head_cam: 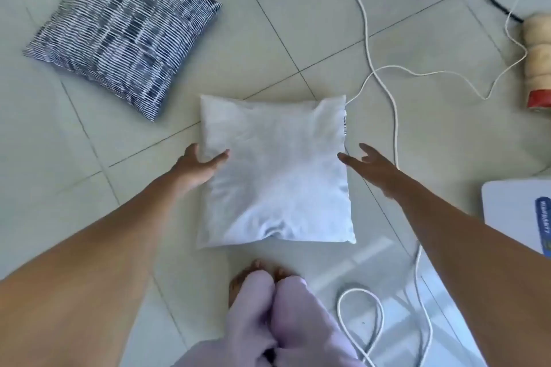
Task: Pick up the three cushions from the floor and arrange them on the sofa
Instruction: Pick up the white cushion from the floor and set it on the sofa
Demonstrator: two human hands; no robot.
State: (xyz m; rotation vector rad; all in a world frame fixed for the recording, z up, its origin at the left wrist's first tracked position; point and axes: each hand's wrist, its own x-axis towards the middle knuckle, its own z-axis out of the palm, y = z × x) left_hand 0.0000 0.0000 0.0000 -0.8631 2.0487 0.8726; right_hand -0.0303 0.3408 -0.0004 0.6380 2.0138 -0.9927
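The plain white square fabric cushion (pixel 275 173) lies on the tiled floor (pixel 417 48), between both hands. Left hand (pixel 198 167) grips its nine-o'clock edge; right hand (pixel 369 165), fingers spread and empty, hovers just beside its three-o'clock edge.

Head-worn view, steeply down at floor (pixel 328 48)

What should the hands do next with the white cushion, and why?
Probably close the right hand on the right edge of the white cushion. The left hand already grips the left edge, thumb on top, while the right one is open beside the cushion, barely touching it. The cushion lies flat on the floor, so both hands could then lift it.
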